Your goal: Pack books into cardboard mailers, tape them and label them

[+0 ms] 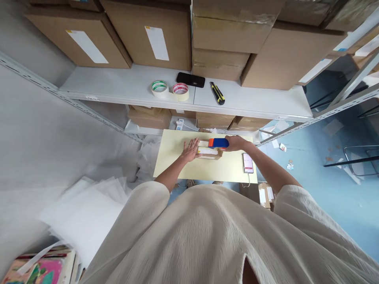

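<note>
A small cardboard box [209, 156] with a white label lies on the pale yellow table [174, 169]. Flat against its left end rests my left hand [190, 150], its fingers stretched and a ring on one of them. My right hand [235, 143] is wrapped round a blue and orange tape dispenser [218, 142], which sits over the top of the box near its right side. Pale tape seems to run along the box top between the dispenser and my left hand. The dispenser hides part of the box's top.
A phone [248, 163] with a cable lies at the table's right. On the shelf [130, 85] ahead are two tape rolls [170, 91], a black phone [190, 79] and a yellow utility knife [217, 93]. Large boxes [168, 43] stand behind them. White packing sheets [85, 213] are heaped left.
</note>
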Demonstrator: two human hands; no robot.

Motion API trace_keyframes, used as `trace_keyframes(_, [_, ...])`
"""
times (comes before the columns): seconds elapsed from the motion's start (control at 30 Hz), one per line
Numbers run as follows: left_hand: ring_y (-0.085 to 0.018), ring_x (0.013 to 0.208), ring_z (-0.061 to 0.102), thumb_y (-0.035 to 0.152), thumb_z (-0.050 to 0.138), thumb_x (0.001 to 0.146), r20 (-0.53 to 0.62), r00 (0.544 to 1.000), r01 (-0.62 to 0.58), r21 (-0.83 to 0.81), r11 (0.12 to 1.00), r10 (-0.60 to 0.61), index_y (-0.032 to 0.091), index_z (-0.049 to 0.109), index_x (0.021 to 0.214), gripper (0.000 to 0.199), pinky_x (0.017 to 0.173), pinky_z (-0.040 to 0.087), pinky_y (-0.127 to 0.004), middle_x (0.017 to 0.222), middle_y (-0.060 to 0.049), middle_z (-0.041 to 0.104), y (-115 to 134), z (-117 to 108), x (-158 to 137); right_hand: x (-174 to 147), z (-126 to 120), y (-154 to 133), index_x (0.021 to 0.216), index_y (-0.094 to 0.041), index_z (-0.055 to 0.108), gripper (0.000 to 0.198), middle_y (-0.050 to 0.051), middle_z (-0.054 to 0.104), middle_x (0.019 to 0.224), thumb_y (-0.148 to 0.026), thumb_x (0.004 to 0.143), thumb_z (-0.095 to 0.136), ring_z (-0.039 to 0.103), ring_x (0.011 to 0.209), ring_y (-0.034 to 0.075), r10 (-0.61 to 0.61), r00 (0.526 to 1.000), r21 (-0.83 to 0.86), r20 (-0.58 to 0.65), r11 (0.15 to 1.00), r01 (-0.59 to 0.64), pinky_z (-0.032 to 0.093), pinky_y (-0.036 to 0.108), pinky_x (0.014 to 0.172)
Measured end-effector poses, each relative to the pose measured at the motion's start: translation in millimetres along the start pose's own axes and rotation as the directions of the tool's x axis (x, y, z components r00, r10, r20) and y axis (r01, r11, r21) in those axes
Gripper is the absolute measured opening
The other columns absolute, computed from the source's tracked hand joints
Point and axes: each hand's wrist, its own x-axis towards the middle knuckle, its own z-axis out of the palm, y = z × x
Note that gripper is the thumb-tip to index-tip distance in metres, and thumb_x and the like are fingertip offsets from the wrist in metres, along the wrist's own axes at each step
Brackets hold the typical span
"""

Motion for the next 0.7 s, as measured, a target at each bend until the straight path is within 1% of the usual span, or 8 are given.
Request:
trace_keyframes(0.07, [-0.043,0.182,0.006,0.067,0.049,0.112,0.009,1.0,0.009,-0.001,1.0,-0.009,0.022,0.001,0.189,0.101,0.142,0.003,-0.075,0.196,-0.015,0.002,-1,-1,1,-10,2,39,0.127,-0.023,0.067,0.056,0.015,0.083,0.121,-0.064,0.092,0.082,0.078,0.11,0.035,0.011,1.0,-0.004,-0.025,1.0,-0.011,0.053,0.039,0.092])
trace_keyframes(0.1, [-0.043,0.182,0.006,0.068,0.048,0.112,0.013,1.0,0.013,-0.001,1.0,-0.013,0.022,0.0,0.189,0.101,0.142,0.003,-0.075,0.196,-0.015,0.001,-1,-2,1,-15,5,61,0.126,-0.024,0.067,0.053,0.014,0.083,0.119,-0.061,0.091,0.083,0.078,0.108,0.035,0.025,0.999,0.003,-0.027,1.0,-0.025,0.053,0.039,0.091])
trace_keyframes(0.2, [-0.043,0.182,0.005,0.069,0.048,0.112,0.027,0.999,0.029,0.015,0.999,-0.029,0.023,-0.002,0.189,0.103,0.142,0.002,-0.075,0.196,-0.014,-0.001,0,-5,1,-30,28,118,0.122,-0.025,0.067,0.046,0.012,0.083,0.115,-0.04,0.085,0.088,0.078,0.103,0.033,0.055,0.998,-0.025,0.019,0.998,-0.055,0.052,0.038,0.092])
trace_keyframes(0.3, [-0.043,0.182,0.006,0.07,0.045,0.112,0.046,0.998,0.049,0.039,0.998,-0.05,0.024,-0.001,0.189,0.101,0.142,0.002,-0.074,0.197,-0.013,-0.001,2,-8,-1,-34,58,151,0.12,-0.024,0.066,0.043,0.012,0.082,0.115,-0.029,0.082,0.086,0.078,0.103,0.032,0.101,0.994,-0.017,0.034,0.995,-0.1,0.052,0.038,0.093])
trace_keyframes(0.37, [-0.042,0.182,0.005,0.071,0.042,0.112,0.06,0.996,0.06,0.051,0.997,-0.063,0.023,-0.001,0.189,0.101,0.142,0.002,-0.074,0.197,-0.014,0.0,3,-10,-2,-31,74,160,0.12,-0.024,0.065,0.043,0.012,0.082,0.116,-0.026,0.082,0.083,0.078,0.103,0.032,0.102,0.994,-0.004,0.039,0.995,-0.102,0.051,0.038,0.095])
trace_keyframes(0.43, [-0.042,0.182,0.004,0.073,0.04,0.112,0.071,0.995,0.069,0.06,0.996,-0.073,0.022,-0.003,0.189,0.102,0.142,0.001,-0.074,0.196,-0.015,-0.002,3,-12,-3,-25,84,162,0.123,-0.024,0.064,0.046,0.013,0.082,0.118,-0.024,0.08,0.082,0.078,0.105,0.032,0.085,0.996,0.006,0.036,0.996,-0.085,0.05,0.04,0.098])
trace_keyframes(0.53, [-0.042,0.182,0.004,0.076,0.039,0.111,0.086,0.992,0.086,0.071,0.994,-0.092,0.023,-0.005,0.189,0.104,0.142,0.002,-0.073,0.196,-0.015,-0.003,4,-15,-4,-16,96,163,0.127,-0.023,0.063,0.05,0.014,0.081,0.121,-0.022,0.08,0.082,0.077,0.109,0.033,0.058,0.998,0.031,0.032,0.998,-0.059,0.05,0.04,0.099])
trace_keyframes(0.7, [-0.043,0.182,0.006,0.076,0.037,0.111,0.123,0.983,0.12,0.114,0.986,-0.134,0.024,-0.008,0.188,0.104,0.142,0.006,-0.072,0.197,-0.014,-0.003,7,-19,-4,-8,115,166,0.129,-0.023,0.062,0.052,0.013,0.081,0.12,-0.019,0.08,0.079,0.076,0.108,0.033,0.023,0.999,0.061,0.039,0.998,-0.026,0.049,0.041,0.102])
